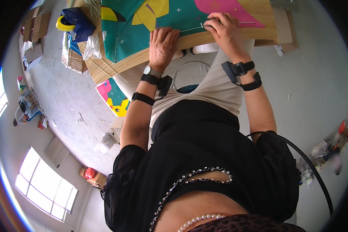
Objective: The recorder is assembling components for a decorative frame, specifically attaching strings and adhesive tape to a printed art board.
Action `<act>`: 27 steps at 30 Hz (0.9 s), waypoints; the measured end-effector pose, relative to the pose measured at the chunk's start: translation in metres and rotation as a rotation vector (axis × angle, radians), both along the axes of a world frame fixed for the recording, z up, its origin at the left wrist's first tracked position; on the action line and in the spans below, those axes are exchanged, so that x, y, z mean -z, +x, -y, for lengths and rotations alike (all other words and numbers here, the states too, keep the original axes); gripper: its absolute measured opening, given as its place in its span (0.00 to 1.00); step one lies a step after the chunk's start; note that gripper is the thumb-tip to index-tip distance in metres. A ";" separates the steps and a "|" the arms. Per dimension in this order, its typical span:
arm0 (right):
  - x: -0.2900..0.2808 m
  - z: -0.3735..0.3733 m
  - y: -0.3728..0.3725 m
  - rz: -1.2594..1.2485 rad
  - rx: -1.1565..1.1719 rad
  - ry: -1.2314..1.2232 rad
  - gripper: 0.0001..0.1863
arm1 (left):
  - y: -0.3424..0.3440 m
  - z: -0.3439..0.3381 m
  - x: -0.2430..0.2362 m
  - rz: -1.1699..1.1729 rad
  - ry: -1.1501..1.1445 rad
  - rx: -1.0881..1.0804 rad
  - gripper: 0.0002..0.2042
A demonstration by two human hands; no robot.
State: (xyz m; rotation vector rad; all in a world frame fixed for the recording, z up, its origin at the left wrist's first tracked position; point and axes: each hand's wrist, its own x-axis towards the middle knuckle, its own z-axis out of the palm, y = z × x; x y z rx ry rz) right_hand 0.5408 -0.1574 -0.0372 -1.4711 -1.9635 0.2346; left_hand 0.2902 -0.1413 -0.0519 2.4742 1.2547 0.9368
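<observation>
A green printed sheet [129, 36] with yellow and pink figures lies on the wooden table in front of me. Along its near edge runs a thin white rod [190, 29], passing between my two hands. My left hand [163, 45] is closed, its fingers curled down over the sheet's edge at the rod's left part; the fingertips are hidden. My right hand [226, 34] pinches the rod with thumb and forefinger, beside a small white piece [202, 25]. To the right of that hand the white line continues over the pink area.
A yellow tape roll [65, 24] leans on a dark blue box [80, 24] at the table's left, near a clear plastic bag [92, 47]. Another printed piece [114, 96] hangs below the table edge [139, 57]. A cardboard box [286, 31] stands at the right.
</observation>
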 end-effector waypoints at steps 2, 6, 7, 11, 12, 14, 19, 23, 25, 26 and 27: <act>0.000 0.000 -0.001 -0.005 -0.006 0.000 0.06 | 0.000 0.000 0.000 0.001 -0.003 0.000 0.10; 0.001 -0.001 -0.002 -0.005 -0.012 0.023 0.06 | 0.001 0.000 -0.001 -0.004 -0.008 -0.003 0.10; 0.001 -0.002 -0.002 -0.005 -0.012 0.023 0.06 | 0.001 0.000 -0.002 -0.004 -0.008 -0.003 0.10; 0.002 -0.002 -0.001 -0.008 -0.012 0.013 0.06 | 0.002 0.000 -0.001 0.002 0.001 -0.001 0.10; 0.001 -0.002 0.000 -0.008 -0.014 0.011 0.06 | 0.002 -0.001 -0.001 0.004 0.005 0.001 0.11; 0.001 -0.002 -0.001 0.002 -0.011 0.010 0.05 | 0.002 0.000 -0.002 0.005 0.005 -0.003 0.11; 0.004 -0.002 -0.002 0.017 0.004 0.004 0.05 | 0.003 0.001 -0.003 0.003 0.003 -0.008 0.12; 0.004 -0.002 -0.001 0.010 0.003 0.007 0.05 | 0.004 0.000 -0.004 -0.003 0.004 -0.003 0.11; 0.005 -0.002 -0.001 0.005 0.004 0.006 0.05 | 0.004 0.000 -0.004 -0.004 0.001 -0.003 0.11; 0.006 -0.002 -0.001 0.005 0.006 0.017 0.05 | 0.004 0.000 -0.004 -0.003 -0.002 -0.003 0.11; 0.006 -0.002 0.000 0.004 0.007 0.027 0.05 | 0.004 0.000 -0.004 -0.001 -0.006 -0.004 0.11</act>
